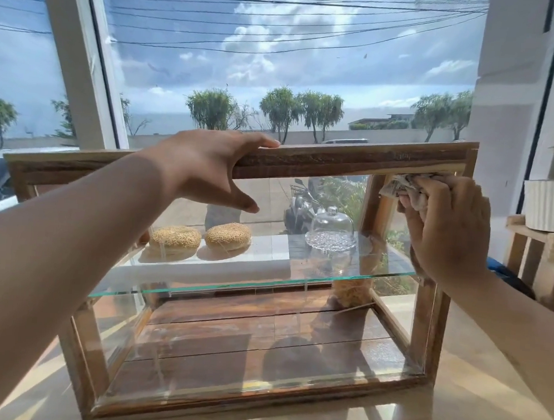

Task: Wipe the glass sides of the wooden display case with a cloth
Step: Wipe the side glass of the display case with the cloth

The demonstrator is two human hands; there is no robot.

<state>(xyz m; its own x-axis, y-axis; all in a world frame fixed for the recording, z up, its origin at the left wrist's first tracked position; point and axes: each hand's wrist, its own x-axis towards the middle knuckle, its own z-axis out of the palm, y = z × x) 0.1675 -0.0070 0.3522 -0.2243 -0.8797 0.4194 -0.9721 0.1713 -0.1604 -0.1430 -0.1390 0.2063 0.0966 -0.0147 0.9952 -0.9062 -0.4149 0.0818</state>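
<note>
The head camera shows the brown wooden display case with clear glass sides (pixel 255 402) standing on the pale counter (pixel 451 418) straight ahead. The left hand (pixel 206 165) lies wide and flat over the case's top rail at 12 o'clock, thumb hanging free. The right hand (pixel 448 228) is bunched round a crumpled pale cloth (pixel 402 185) at the case's 2 o'clock corner, at the top of the right glass side (pixel 392 319). That pane runs from the cloth toward 6 o'clock, so I judge the stroke should go downward, with the right hand much the nearer.
</note>
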